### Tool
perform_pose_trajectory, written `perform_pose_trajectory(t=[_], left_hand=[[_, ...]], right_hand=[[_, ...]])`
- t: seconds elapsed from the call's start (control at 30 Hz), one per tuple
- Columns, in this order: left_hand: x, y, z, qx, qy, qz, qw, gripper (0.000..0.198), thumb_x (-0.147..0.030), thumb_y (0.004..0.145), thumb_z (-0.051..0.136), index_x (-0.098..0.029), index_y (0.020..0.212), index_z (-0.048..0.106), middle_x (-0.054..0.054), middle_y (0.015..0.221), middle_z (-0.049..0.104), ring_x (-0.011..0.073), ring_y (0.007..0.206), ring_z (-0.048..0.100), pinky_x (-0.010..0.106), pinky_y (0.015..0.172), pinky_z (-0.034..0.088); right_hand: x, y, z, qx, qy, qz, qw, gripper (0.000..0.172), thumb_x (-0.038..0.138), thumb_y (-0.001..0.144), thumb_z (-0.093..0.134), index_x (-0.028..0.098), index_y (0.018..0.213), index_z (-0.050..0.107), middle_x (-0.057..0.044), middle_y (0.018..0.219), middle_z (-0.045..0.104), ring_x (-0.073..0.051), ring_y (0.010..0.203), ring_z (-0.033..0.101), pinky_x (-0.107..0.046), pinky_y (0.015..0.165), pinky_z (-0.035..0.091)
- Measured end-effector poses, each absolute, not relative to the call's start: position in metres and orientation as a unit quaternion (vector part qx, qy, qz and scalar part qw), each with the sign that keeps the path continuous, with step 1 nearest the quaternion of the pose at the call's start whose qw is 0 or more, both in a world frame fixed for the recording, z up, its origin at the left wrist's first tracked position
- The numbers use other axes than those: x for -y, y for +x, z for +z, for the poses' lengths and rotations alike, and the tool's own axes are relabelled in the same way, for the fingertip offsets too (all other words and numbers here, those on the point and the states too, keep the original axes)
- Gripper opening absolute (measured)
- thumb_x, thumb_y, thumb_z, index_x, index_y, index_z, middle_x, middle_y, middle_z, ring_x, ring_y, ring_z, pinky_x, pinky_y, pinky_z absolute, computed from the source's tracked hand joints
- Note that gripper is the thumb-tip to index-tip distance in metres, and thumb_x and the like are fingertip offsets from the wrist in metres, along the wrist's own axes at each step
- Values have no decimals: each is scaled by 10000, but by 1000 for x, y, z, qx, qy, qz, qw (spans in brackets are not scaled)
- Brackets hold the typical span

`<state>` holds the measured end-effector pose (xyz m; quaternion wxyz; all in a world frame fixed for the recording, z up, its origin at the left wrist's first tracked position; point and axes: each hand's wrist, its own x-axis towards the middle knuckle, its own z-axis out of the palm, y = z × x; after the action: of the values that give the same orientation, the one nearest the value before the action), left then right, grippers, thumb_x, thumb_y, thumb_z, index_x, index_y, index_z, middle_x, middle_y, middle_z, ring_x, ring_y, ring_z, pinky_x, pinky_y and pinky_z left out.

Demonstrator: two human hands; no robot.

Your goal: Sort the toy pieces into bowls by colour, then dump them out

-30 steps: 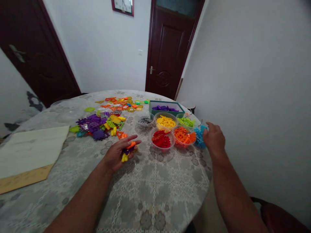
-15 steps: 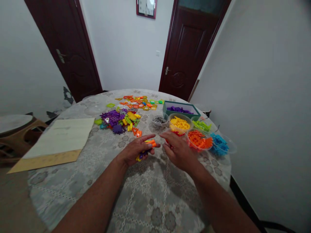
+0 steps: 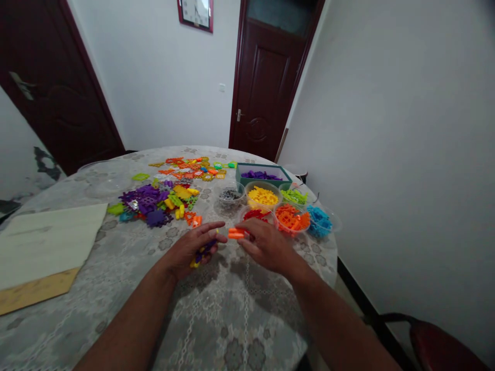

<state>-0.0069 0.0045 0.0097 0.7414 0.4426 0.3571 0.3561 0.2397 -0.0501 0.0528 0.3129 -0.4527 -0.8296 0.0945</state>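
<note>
Purple and yellow plastic building pieces (image 3: pixel 204 251) are held in my left hand (image 3: pixel 192 247), its fingers curled round them. Between the thumb and fingers of my right hand (image 3: pixel 265 243) is an orange plastic building piece (image 3: pixel 235 233), just right of the left fingertips. Behind my right hand stand clear round tubs: one with red pieces (image 3: pixel 256 215), one with orange pieces (image 3: pixel 290 219), one with yellow pieces (image 3: pixel 263 197). Blue pieces (image 3: pixel 319 221), lime green pieces (image 3: pixel 294 196) and grey pieces (image 3: pixel 229 194) fill others.
A green box (image 3: pixel 284 184) holding purple pieces stands behind the tubs. To the left lies a mixed pile of pieces (image 3: pixel 149 201), with orange flat pieces (image 3: pixel 193 169) farther back. A pale board (image 3: pixel 50 242) lies on the round table's (image 3: pixel 147 288) left side.
The orange piece has passed from my left hand into my right hand. The camera has turned to the right, so the scene sits farther left.
</note>
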Motion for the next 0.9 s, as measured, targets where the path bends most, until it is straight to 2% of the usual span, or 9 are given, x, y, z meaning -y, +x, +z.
perform_pose_trajectory(t=[0.07,0.2,0.4,0.53,0.67,0.8,0.9], left_hand=[[-7,-7,10,-359,412,399,736,566,-378,842,859,-179,1344,692,103,1028,725,102,631,572,166,433,401],[-9,-7,11,-345,376,443,738,453,-392,875,819,-164,1256,730,85,987,689,110,651,576,169,434,419],[-9,-7,11,-321,338,445,765,395,-368,923,755,-134,1240,733,77,952,674,122,656,597,193,439,465],[-9,-7,14,-307,315,447,779,402,-413,974,683,-114,1240,724,93,956,683,146,671,630,226,445,512],[-7,-6,21,-306,293,451,785,398,-422,1006,626,-100,1223,715,109,948,690,164,675,650,236,438,521],[-4,-3,26,-301,274,466,786,371,-395,995,643,-92,1197,714,108,924,683,174,679,654,246,445,526],[-3,-1,27,-298,261,474,787,340,-363,973,672,-97,1180,717,105,906,687,173,669,648,245,455,524]], right_hand=[[48,259,53,800,-487,43,347,309,234,1016,625,222,1320,679,-102,1275,738,-238,1171,686,-417,1041,538],[39,309,46,723,-566,-81,388,294,262,1008,576,192,1263,705,-133,1252,750,-281,1194,674,-481,1105,507],[25,375,31,659,-636,-209,342,319,258,984,546,148,1225,725,-172,1200,766,-321,1138,667,-518,1087,494],[23,390,27,625,-676,-241,306,328,245,971,574,149,1243,729,-186,1238,751,-337,1200,632,-529,1090,480],[33,366,31,625,-644,-230,375,310,194,992,509,155,1210,726,-167,1254,741,-310,1221,634,-551,1135,457],[59,300,38,691,-545,-131,457,284,179,1032,494,199,1189,730,-129,1195,756,-267,1162,676,-486,1088,520],[76,242,43,784,-465,-16,412,288,156,1034,532,223,1258,701,-105,1226,739,-229,1167,674,-409,1059,550]])
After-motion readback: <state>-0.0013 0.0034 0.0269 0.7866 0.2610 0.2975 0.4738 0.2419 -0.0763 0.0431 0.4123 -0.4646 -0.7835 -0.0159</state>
